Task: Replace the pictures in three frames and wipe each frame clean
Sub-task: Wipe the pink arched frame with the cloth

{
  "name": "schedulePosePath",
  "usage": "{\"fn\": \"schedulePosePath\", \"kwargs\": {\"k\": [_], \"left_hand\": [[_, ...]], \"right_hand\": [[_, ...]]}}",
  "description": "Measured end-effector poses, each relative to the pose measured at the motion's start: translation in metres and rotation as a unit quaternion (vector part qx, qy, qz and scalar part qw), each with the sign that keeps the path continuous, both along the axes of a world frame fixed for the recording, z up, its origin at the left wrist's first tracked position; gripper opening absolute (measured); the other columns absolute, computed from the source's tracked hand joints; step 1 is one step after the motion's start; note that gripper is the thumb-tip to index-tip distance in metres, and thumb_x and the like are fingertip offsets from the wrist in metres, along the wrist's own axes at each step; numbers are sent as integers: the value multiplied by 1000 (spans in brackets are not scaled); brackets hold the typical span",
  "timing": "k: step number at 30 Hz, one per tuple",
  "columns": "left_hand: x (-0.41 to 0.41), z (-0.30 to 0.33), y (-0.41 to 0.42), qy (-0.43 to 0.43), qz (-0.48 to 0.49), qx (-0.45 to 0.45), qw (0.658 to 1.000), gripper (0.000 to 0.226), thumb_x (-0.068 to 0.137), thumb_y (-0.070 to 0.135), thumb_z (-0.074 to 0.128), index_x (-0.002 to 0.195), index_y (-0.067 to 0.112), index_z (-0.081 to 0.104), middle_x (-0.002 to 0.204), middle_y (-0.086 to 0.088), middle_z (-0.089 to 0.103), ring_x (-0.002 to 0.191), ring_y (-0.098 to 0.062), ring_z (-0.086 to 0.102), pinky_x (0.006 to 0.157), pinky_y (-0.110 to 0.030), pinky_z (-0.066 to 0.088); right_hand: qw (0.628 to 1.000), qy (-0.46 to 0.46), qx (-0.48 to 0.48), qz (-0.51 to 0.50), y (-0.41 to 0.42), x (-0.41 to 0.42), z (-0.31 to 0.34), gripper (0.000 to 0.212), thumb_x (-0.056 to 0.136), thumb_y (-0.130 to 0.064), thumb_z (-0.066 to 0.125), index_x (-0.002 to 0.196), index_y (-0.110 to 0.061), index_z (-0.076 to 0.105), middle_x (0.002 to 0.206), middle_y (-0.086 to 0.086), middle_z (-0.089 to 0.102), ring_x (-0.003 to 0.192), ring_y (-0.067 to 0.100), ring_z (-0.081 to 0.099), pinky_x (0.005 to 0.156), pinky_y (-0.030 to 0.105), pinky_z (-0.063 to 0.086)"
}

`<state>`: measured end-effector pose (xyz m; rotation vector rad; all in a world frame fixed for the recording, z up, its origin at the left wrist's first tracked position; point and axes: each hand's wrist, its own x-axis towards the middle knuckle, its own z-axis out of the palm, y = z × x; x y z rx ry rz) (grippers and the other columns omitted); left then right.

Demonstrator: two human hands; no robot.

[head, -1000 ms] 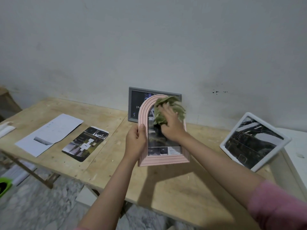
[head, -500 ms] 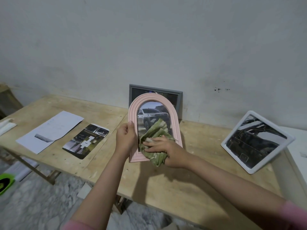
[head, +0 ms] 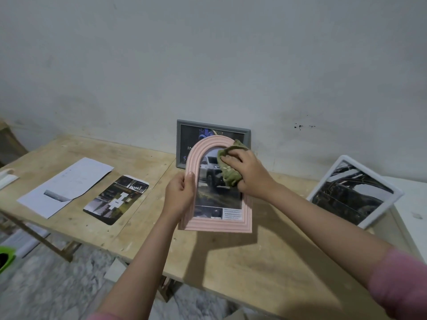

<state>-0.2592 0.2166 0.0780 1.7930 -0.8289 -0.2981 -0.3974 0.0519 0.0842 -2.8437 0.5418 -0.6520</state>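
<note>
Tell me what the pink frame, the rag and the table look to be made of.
Pink frame: matte, ridged, evenly coloured; likely moulded plastic or resin, possibly painted wood.
Rag: soft green woven cloth, crumpled into folds under the right hand.
Table: bare, unfinished light wood, with visible grain, stains and board seams.

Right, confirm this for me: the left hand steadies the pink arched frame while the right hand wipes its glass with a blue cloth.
Not quite: the cloth is green, not blue, as the head view shows. The rest holds: the left hand steadies the pink arched frame while the right hand wipes its glass with that cloth.
</note>
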Motion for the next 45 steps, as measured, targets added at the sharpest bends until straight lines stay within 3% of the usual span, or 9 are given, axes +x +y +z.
{"fn": "schedulePosePath", "kwargs": {"k": [5,17,21,25,31,36,38,42,45], "left_hand": [[-7,2,-1,2,11,-9,1000,36,99,26,45,64,17,43,57,3,40,53,-11,37,44,-15,30],[2,-2,1,46,170,-58,983,36,99,31,42,68,14,38,63,-1,39,55,-14,35,52,-31,28],[0,-6,8,-3,138,-55,989,31,99,26,44,69,15,43,60,1,43,54,-11,37,47,-17,30],[-3,-5,9,-45,127,-69,988,31,99,24,44,69,17,40,59,3,42,52,-11,38,46,-18,29],[-9,12,-1,-143,90,-114,979,29,97,27,44,74,10,42,58,6,39,50,-8,36,46,-21,25],[-15,11,-8,-165,68,-109,978,26,97,18,48,74,10,42,56,7,39,47,-8,35,43,-19,24],[-15,2,-4,-167,65,-88,980,25,97,17,48,74,9,41,56,6,38,47,-7,34,43,-19,24],[-15,-14,4,-114,92,-85,986,28,98,19,45,72,7,43,56,4,39,48,-9,34,46,-21,27],[-13,-21,6,-89,60,-64,992,31,98,22,46,70,7,42,56,4,38,48,-8,35,47,-22,26]], "right_hand": [[998,38,22,-35,-2,9,-20,89,60,5,51,145,-14,33,152,9,29,134,34,30,109,50,28],[982,15,180,-59,56,-5,-80,73,63,-1,50,135,-15,49,134,5,49,115,32,42,99,42,41],[959,31,277,-44,54,-14,-63,45,62,-9,49,100,-21,71,103,5,68,96,25,62,87,32,51],[909,-123,371,-148,28,-24,-31,26,66,-1,49,74,-13,71,76,5,71,75,21,65,68,27,51],[982,48,149,-105,23,-19,-43,61,73,-12,65,132,-20,53,114,3,46,108,21,42,91,36,43],[973,82,180,-117,51,-5,-66,57,73,-5,57,128,-17,53,112,6,44,105,23,42,85,32,42],[907,18,396,-146,54,-2,-58,35,74,4,49,107,-3,62,98,12,56,90,23,52,70,26,43],[616,-236,722,-210,42,1,-36,28,71,-1,48,97,-2,57,80,17,61,70,28,60,62,31,50],[630,-401,620,-240,29,4,-7,19,85,-1,51,103,-4,58,86,10,64,75,22,63,57,22,52]]}}
